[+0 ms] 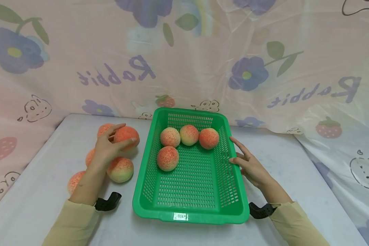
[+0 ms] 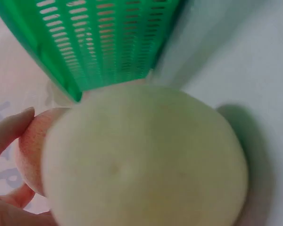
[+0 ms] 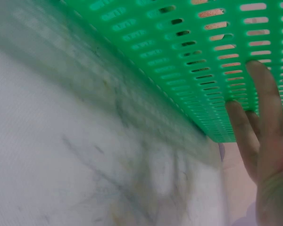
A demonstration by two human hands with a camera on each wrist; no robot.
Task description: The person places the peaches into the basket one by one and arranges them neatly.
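Note:
My left hand [image 1: 107,145] grips a red-orange peach [image 1: 127,136] between thumb and fingers, left of the green basket [image 1: 187,201]. The left wrist view shows the held peach [image 2: 35,146] partly hidden behind a pale, greenish peach [image 2: 146,160] close to the camera. That nearer one is the yellow-red peach [image 1: 120,170] on the table just below my hand. At the basket's right side, my right hand [image 1: 250,167] touches the rim and outer wall with extended fingers [image 3: 269,108]. Inside the basket, several peaches [image 1: 168,159] lie toward the back and left.
More peaches [image 1: 77,181] lie left of and partly behind my left forearm on the white table [image 1: 27,208]. A printed cloth [image 1: 184,65] hangs behind the table and along its sides. A small white label [image 1: 180,216] marks the basket's front rim.

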